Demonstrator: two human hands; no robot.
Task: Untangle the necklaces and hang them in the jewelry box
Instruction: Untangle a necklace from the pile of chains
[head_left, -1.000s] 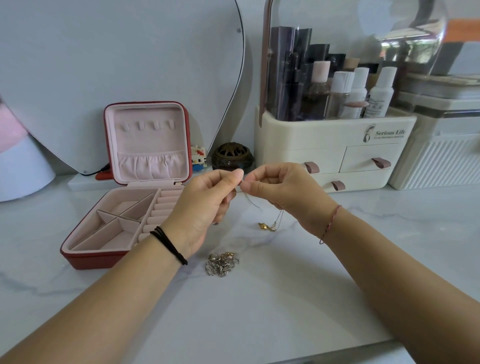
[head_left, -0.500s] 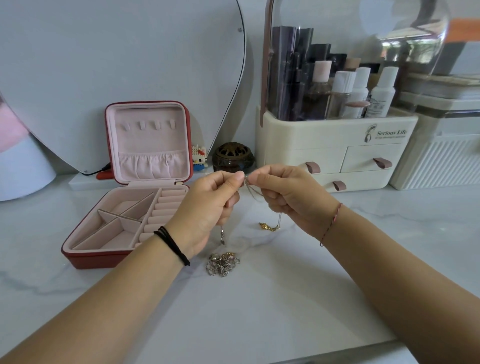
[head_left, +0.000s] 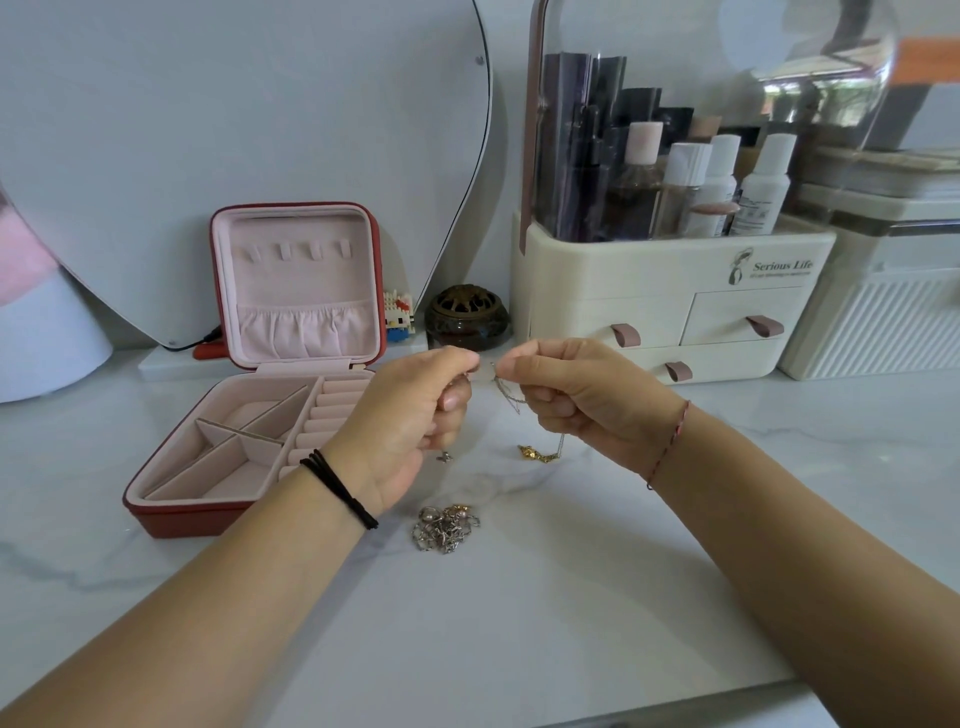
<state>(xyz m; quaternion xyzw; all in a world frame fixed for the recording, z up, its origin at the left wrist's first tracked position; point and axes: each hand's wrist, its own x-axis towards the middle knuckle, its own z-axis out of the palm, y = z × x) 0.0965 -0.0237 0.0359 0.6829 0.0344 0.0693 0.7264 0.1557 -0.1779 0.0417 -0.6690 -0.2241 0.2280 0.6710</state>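
Observation:
My left hand (head_left: 410, 415) and my right hand (head_left: 571, 400) are raised above the marble table, each pinching a thin silver chain (head_left: 506, 389) between thumb and forefinger. A small silver pendant (head_left: 444, 457) dangles below my left hand. A gold pendant (head_left: 535, 453) on a fine chain hangs under my right hand, near the tabletop. A tangled heap of necklaces (head_left: 447, 527) lies on the table below my hands. The red jewelry box (head_left: 171, 512) stands open at the left, its pink lid showing a row of small hooks (head_left: 296, 251) with nothing on them.
A cream cosmetics organiser (head_left: 670, 296) with drawers and bottles stands behind my right hand. A dark round incense burner (head_left: 467, 317) and a small block figure (head_left: 397, 314) sit by the box lid. A heart-shaped mirror (head_left: 234, 130) leans at the back. A white ribbed container (head_left: 878, 322) is far right.
My hands have drawn slightly apart, pulling the chain between them. A silver pendant that was hidden a second ago now hangs below my left hand.

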